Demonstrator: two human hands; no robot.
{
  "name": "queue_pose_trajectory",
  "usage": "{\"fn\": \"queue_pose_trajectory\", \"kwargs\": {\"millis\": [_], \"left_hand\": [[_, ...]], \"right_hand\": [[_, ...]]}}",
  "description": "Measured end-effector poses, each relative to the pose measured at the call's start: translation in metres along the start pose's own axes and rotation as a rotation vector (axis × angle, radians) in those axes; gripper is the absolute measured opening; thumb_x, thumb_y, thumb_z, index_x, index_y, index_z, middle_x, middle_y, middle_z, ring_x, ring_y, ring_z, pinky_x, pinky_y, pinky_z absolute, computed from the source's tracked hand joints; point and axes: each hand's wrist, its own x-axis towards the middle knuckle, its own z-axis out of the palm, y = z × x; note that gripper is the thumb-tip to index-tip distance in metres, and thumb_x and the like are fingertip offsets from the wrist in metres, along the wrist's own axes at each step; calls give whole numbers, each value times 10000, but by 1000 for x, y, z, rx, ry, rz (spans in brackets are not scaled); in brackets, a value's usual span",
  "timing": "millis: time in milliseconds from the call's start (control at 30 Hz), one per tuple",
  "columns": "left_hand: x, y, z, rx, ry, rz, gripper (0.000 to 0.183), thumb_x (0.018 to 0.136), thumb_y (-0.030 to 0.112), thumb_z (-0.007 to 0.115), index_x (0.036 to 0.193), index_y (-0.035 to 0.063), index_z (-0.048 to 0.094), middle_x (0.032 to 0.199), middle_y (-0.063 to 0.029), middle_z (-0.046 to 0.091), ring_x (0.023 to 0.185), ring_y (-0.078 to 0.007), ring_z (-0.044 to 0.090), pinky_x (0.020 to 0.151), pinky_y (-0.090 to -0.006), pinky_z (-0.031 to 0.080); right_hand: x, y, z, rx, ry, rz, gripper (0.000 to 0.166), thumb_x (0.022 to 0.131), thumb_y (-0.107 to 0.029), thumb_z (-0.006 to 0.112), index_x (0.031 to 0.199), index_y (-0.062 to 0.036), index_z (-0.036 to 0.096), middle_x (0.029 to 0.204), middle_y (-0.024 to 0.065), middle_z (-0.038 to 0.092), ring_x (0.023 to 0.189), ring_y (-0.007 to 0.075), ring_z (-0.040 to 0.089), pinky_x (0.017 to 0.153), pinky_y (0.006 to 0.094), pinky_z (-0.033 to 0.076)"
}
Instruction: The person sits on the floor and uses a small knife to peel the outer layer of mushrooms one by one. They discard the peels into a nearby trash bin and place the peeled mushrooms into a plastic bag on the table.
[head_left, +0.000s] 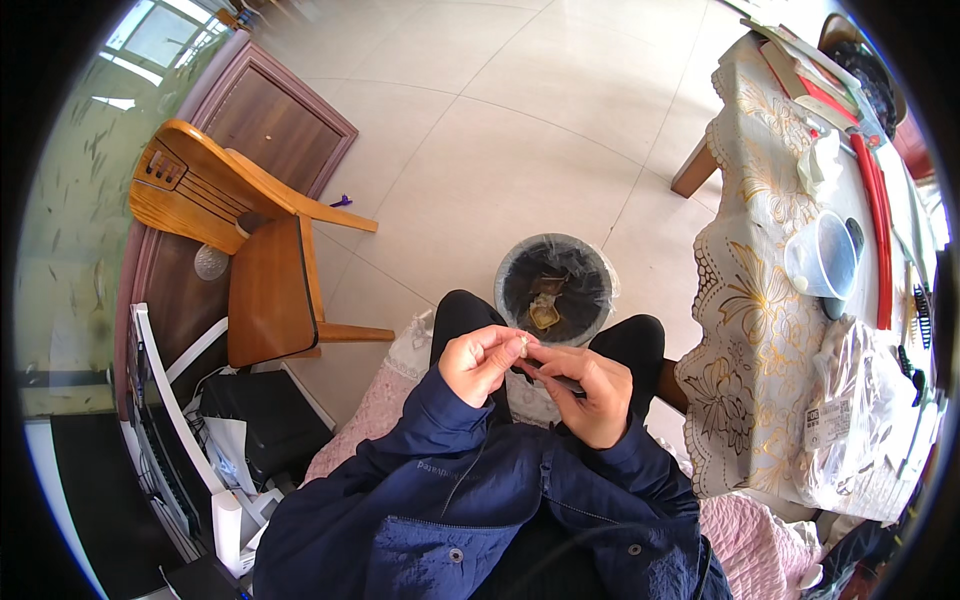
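Note:
My left hand (480, 364) pinches a small pale piece (524, 343) between thumb and fingertips; its kind is too small to tell. My right hand (589, 386) meets it at the fingertips, its fingers curled round a thin dark object (566, 384) that is mostly hidden by the hand. Both hands are held over my lap, just on the near side of a round waste bin (504, 289) lined with a clear bag. Inside the bin lie a yellowish translucent tray (544, 312) and some brown scraps.
At the right stands a table with a patterned tablecloth (750, 300), bearing a clear plastic tub (823, 255), red strips (874, 225) and a plastic-wrapped package (855, 420). A wooden chair (270, 285) is at the left, beside a fish tank (75, 247) and a black case (255, 420).

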Motion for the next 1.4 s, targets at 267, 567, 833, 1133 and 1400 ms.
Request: {"fn": "queue_pose_trajectory", "kwargs": {"millis": [267, 567, 833, 1133, 1400], "left_hand": [[1, -8, 2, -83, -36, 47, 215, 899, 171, 479, 959, -13, 572, 725, -14, 582, 412, 14, 321, 373, -150, 200], [-1, -6, 0, -62, 6, 20, 223, 895, 185, 489, 949, -13, 576, 732, -9, 583, 411, 17, 320, 372, -150, 204], [-2, -4, -2, -61, -24, 19, 211, 892, 169, 493, 943, -18, 576, 734, -26, 591, 410, 13, 327, 373, -150, 208], [-3, -5, 2, -71, -11, 37, 223, 891, 181, 498, 956, -18, 576, 653, 10, 548, 399, 16, 302, 370, -156, 188], [-7, 1, 0, -81, -12, 54, 228, 887, 184, 509, 962, -20, 575, 597, 36, 508, 398, 20, 277, 372, -165, 168]], "right_hand": [[-1, -1, 9, -184, 105, -152, 245, 626, 71, 672, 826, -6, 553, 875, 123, 641, 709, 231, 633, 578, 274, 503], [1, -1, 3, -74, 16, -74, 264, 608, 66, 679, 822, -13, 547, 882, 124, 640, 705, 242, 634, 583, 277, 506], [4, -2, -3, -121, -57, -141, 275, 591, 55, 686, 820, -7, 547, 871, 123, 641, 698, 243, 637, 579, 279, 510], [0, 3, 10, -182, 84, -264, 262, 602, 75, 667, 816, -4, 538, 835, 126, 641, 670, 231, 637, 546, 279, 509], [-2, 4, 9, 100, 75, -28, 211, 653, 88, 653, 804, 7, 530, 862, 142, 642, 706, 233, 644, 582, 268, 511]]}}
